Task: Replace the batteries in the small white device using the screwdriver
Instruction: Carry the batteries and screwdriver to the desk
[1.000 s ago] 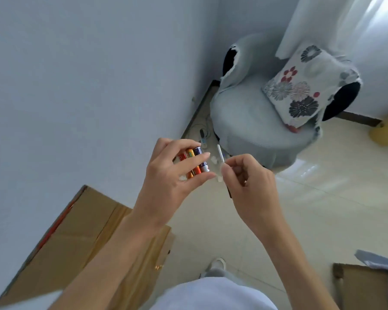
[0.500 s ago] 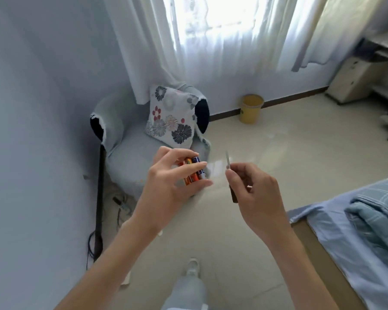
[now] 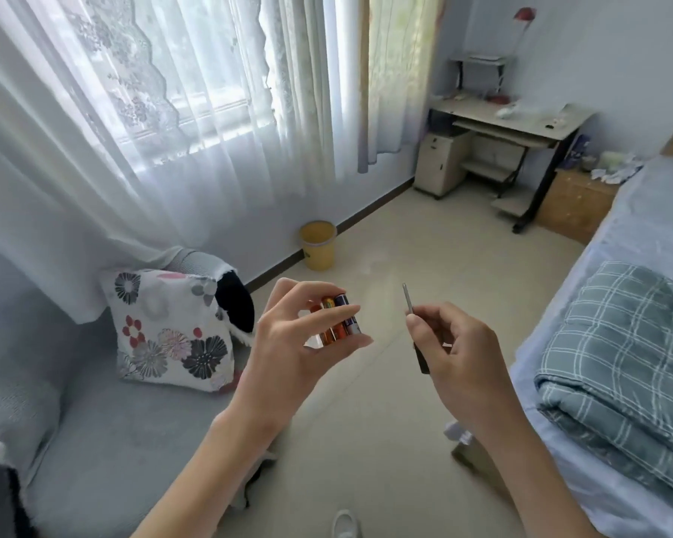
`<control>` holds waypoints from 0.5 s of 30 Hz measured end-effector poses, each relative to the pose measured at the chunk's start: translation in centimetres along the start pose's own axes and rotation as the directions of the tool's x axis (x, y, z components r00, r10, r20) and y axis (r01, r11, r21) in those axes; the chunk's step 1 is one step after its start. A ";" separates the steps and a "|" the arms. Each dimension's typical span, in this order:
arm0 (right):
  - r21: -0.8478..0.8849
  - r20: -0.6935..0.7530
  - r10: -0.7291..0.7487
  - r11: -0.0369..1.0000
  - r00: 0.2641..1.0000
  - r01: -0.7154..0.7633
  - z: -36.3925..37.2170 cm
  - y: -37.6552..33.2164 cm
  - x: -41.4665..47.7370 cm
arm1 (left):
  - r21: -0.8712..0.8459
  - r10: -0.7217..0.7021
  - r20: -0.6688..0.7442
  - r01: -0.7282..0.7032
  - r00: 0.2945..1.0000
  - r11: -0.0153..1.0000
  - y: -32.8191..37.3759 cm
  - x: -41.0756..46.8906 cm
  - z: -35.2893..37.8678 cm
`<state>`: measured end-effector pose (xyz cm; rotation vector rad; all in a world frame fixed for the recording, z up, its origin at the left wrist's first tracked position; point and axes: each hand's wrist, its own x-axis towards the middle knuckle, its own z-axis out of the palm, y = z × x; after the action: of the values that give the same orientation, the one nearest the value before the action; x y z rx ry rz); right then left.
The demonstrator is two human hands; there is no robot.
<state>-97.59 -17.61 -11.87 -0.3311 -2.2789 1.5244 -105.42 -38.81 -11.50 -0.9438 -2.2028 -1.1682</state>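
- Your left hand [image 3: 288, 343] pinches a row of batteries [image 3: 339, 318] between thumb and fingers, their long axes near upright.
- Your right hand [image 3: 455, 343] grips the screwdriver [image 3: 408, 300] with its tip up, just right of the batteries and apart from them.
- You can't make out the white device clearly. It may sit behind the batteries, which would put it nearer your left hand.

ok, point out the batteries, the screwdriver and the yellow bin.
batteries [image 3: 339, 331], head view, on the lower part of an orange casing.
screwdriver [image 3: 408, 300], head view, midway along the bare metal shaft.
yellow bin [image 3: 319, 252], head view, on its outer front wall.
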 end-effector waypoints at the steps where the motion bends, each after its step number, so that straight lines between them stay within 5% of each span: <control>1: 0.008 -0.028 0.006 1.000 1.000 -0.006 0.1 -0.2 1.6 | -0.030 0.008 0.006 -0.008 1.000 1.000 -1.1 1.6 0.6; 15: 0.008 -0.184 0.102 0.995 0.978 -0.102 -2.1 5.0 19.8 | -0.192 0.097 0.153 -0.067 0.983 0.979 -11.3 18.7 14.3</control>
<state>-114.58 -6.13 -12.27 -0.5732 -2.1482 1.4740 -127.33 -24.64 -12.33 -1.2353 -2.1820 -1.3181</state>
